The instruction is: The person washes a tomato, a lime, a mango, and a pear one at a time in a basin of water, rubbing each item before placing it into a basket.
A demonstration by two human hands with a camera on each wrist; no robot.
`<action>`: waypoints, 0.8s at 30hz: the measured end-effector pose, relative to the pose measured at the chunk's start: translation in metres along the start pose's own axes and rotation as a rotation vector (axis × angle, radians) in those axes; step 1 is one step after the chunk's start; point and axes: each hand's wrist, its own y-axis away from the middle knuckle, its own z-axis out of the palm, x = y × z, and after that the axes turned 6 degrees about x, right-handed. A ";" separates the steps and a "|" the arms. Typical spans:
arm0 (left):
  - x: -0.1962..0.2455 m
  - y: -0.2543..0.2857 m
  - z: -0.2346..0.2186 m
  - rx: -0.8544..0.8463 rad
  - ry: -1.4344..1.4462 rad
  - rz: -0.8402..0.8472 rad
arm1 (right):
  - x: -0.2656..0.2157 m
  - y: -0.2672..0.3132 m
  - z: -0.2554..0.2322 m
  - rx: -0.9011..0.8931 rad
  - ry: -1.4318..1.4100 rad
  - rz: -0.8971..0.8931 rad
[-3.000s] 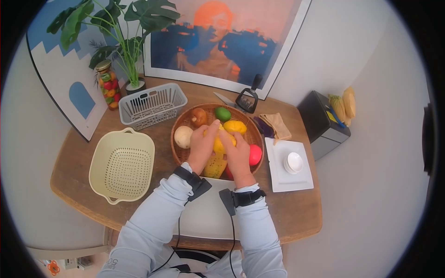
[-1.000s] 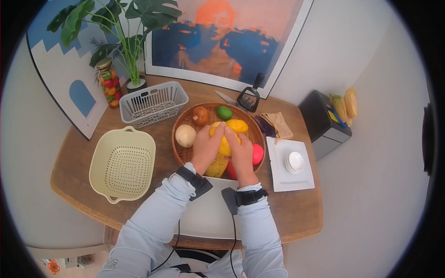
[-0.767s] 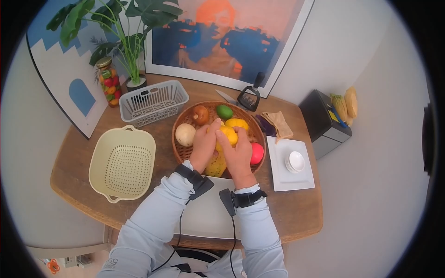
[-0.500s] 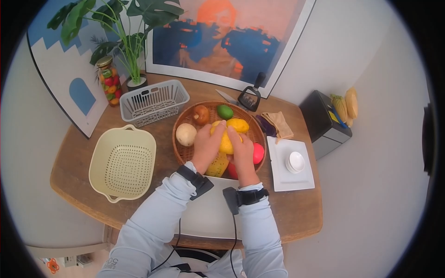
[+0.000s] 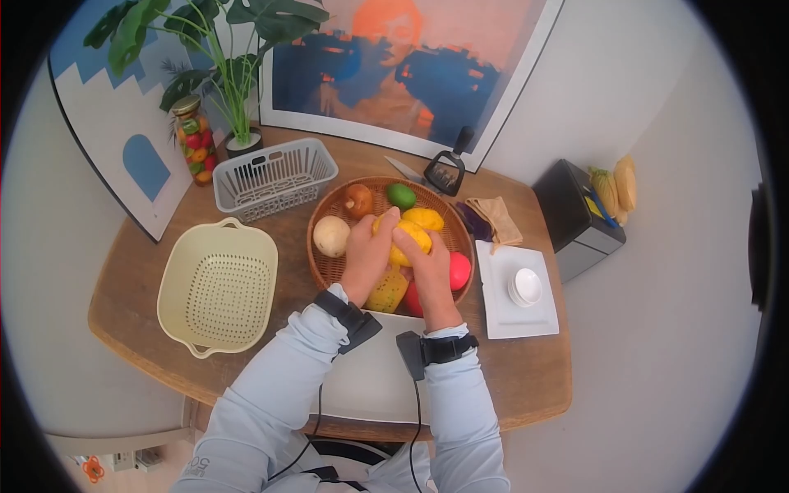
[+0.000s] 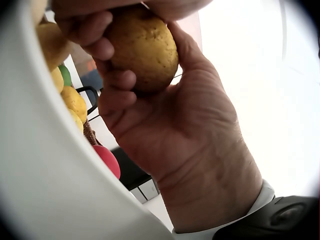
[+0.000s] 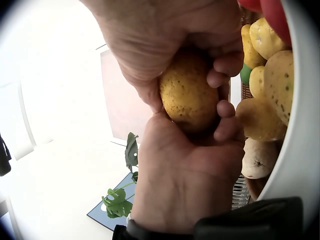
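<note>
My left hand (image 5: 366,256) and right hand (image 5: 432,275) together grip a yellow potato (image 6: 150,52) from both sides. Its pitted skin shows between the curled fingers in both wrist views. The hands hold it above the round wicker basket (image 5: 456,237). Under and around them in the basket lie a brown onion (image 5: 357,201), a pale round vegetable (image 5: 330,237) and a green avocado-like fruit (image 5: 401,195). Another yellow potato-like piece (image 5: 426,218), a spotted yellow fruit (image 5: 386,292) and a red round one (image 5: 460,270) are there too.
Left of the basket stand a cream colander (image 5: 177,287) and a grey plastic basket (image 5: 275,177). A white tray (image 5: 374,386) lies in front. To the right is a white plate (image 5: 522,324) with small bowls (image 5: 527,285). A knife (image 5: 403,168) lies behind.
Both hands keep their grip on the potato over the basket. They turn and shift it slightly between their fingers, and the right hand tilts back and forth.
</note>
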 end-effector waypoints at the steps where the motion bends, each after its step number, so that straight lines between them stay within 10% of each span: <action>1: 0.000 0.001 0.000 -0.005 -0.013 0.011 | 0.001 0.000 0.000 0.011 -0.015 0.001; 24: -0.015 -0.002 0.004 -0.060 -0.111 0.258 | 0.001 -0.004 -0.003 0.097 -0.265 0.042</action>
